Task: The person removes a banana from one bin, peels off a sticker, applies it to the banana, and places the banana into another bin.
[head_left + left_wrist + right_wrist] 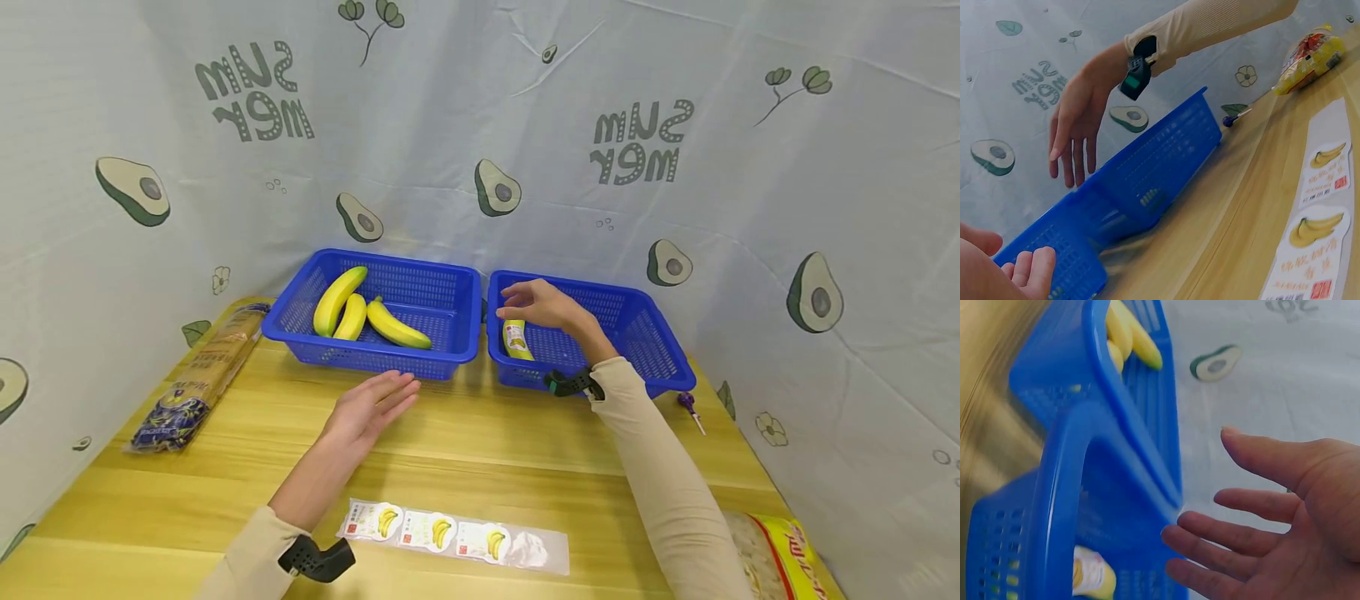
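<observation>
Two blue baskets stand side by side at the back of the wooden table. The left basket [450, 287] holds three yellow bananas [337, 298]. In the right basket [652, 346] lies one banana with a sticker [515, 339]. My right hand [536, 304] hovers open just above that banana, fingers spread, holding nothing. My left hand [375, 407] lies open near the table in front of the left basket, fingers straight. The right wrist view shows the open right hand [1254, 537] over the basket rim [1054, 506] and the stickered banana [1091, 575].
A strip of banana stickers [450, 533] lies near the front edge. A bread bag [198, 375] rests at the left, a yellow-red packet [780, 550] at the front right, and a small purple tool [688, 406] beside the right basket. Avocado-print cloth walls surround the table.
</observation>
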`<state>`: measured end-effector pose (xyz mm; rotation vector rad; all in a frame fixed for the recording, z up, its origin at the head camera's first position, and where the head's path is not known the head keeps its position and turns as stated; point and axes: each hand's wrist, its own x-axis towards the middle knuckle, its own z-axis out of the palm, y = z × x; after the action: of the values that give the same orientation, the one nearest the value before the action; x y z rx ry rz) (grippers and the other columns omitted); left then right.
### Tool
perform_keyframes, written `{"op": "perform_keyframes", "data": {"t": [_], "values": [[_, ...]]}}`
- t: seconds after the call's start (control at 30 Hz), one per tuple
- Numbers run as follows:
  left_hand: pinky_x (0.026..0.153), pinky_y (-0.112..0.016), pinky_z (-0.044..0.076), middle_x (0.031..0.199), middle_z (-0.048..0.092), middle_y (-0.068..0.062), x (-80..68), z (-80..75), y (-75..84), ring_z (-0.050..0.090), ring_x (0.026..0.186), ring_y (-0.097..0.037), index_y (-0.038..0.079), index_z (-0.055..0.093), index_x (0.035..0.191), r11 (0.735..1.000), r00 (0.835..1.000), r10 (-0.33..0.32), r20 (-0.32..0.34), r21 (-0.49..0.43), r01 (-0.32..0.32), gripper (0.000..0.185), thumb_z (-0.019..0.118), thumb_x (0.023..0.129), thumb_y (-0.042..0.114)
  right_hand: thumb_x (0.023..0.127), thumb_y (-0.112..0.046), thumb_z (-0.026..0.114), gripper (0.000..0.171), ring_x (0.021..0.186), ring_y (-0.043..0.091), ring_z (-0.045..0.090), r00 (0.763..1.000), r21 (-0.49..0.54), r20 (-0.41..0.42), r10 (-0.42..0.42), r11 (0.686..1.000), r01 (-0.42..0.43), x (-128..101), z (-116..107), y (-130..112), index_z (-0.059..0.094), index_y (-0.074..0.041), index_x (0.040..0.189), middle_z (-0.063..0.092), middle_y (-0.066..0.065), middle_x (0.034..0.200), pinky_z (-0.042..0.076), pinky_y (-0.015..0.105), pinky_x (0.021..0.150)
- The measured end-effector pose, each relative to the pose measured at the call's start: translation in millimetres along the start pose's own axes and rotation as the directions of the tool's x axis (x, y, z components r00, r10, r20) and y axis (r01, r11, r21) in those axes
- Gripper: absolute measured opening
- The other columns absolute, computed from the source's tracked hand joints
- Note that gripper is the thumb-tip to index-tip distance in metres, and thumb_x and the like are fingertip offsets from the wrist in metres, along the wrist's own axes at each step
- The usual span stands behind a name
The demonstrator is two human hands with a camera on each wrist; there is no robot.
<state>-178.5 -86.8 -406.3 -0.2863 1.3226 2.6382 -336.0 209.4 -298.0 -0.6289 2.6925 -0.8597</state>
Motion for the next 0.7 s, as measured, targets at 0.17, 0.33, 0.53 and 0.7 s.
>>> {"op": "perform_keyframes", "data": {"t": [0.17, 0.33, 0.53, 0.7], "values": [[0.113, -0.034, 0.052, 0.167, 0.038, -0.028, -1.6, -12.9, 12.9, 0.063, 0.138, -0.027, -0.006, 0.026, 0.167, 1.0, 1.0, 0.001, -0.016, -0.009, -0.001, 0.059, 0.05, 0.113, 0.002, 0.107, -0.026, 0.071, 0.062, 0.14, 0.042, 0.058, 0.999, 0.003, 0.019, -0.048, 0.999, 0.048, 2.6, 4.0, -19.4, 0.049, 0.002, 0.158, 0.06, 0.027, 0.15, 0.049, 0.056, 0.115], [0.115, -0.033, 0.05, 0.17, 0.034, -0.026, -2.6, -23.5, 24.8, 0.055, 0.146, -0.027, -0.003, 0.019, 0.169, 1.0, 1.0, 0.011, -0.019, 0.008, -0.011, 0.061, 0.046, 0.115, 0.004, 0.106, -0.024, 0.071, 0.063, 0.144, 0.039, 0.056, 0.993, 0.027, 0.046, -0.105, 0.994, 0.104, 8.7, 7.8, -35.4, 0.048, 0.001, 0.159, 0.058, 0.025, 0.154, 0.049, 0.054, 0.116], [0.116, -0.033, 0.049, 0.165, 0.043, -0.021, -2.8, -36.8, 38.4, 0.064, 0.136, -0.02, -0.001, 0.016, 0.17, 1.0, 0.999, 0.02, -0.04, 0.013, -0.019, 0.063, 0.046, 0.115, 0.006, 0.105, -0.02, 0.074, 0.062, 0.142, 0.037, 0.058, 0.983, 0.043, 0.056, -0.172, 0.985, 0.17, 17.0, 14.7, -54.0, 0.049, 0.002, 0.158, 0.059, 0.022, 0.154, 0.05, 0.052, 0.116], [0.115, -0.033, 0.049, 0.139, 0.066, -0.005, -4.0, -47.6, 48.4, 0.068, 0.128, -0.016, 0.002, 0.016, 0.171, 0.999, 0.997, 0.024, -0.074, -0.038, -0.027, 0.066, 0.049, 0.114, 0.005, 0.103, -0.019, 0.077, 0.063, 0.141, 0.034, 0.059, 0.979, 0.065, 0.053, -0.198, 0.979, 0.195, 28.0, 22.6, -64.4, 0.052, 0.002, 0.156, 0.061, 0.02, 0.153, 0.048, 0.049, 0.118]]}}
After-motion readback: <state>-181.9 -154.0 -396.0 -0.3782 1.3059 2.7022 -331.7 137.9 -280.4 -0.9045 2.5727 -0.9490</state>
